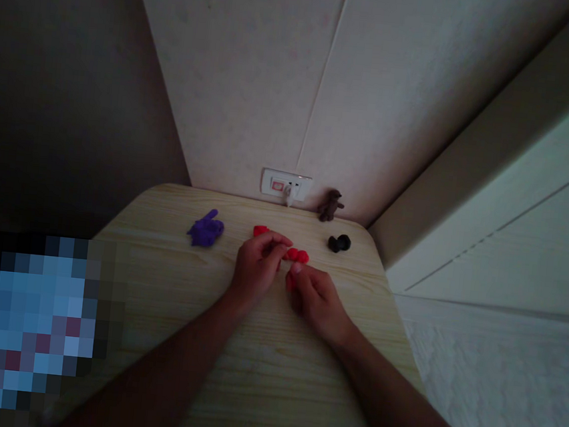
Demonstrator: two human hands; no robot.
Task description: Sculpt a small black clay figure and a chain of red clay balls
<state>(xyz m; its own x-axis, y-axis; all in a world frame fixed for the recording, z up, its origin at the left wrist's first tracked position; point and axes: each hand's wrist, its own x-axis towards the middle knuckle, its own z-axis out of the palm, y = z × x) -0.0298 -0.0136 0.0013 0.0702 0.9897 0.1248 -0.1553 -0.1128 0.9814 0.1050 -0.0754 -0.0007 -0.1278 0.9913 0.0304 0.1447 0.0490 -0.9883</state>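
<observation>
My left hand (259,258) is over the middle of the table, its thumb and fingertips drawn together in a pinch; whatever lies between them is hidden. Beside those fingertips is a row of small rounded red clay lumps (297,256). My right hand (315,296) is closed just below them, with a bit of red clay (291,280) showing between thumb and fingers. Behind my left hand sits another red clay piece (260,230), partly covered by the fingers. The material looks like soft modelling clay.
A purple clay lump (205,231) lies at the left of the wooden table (268,386). Black clay (339,243) rests at the right, with a small brown bear-like figure (331,206) behind it. A wall socket (286,185) holds a plug. A white panel (506,215) borders the right.
</observation>
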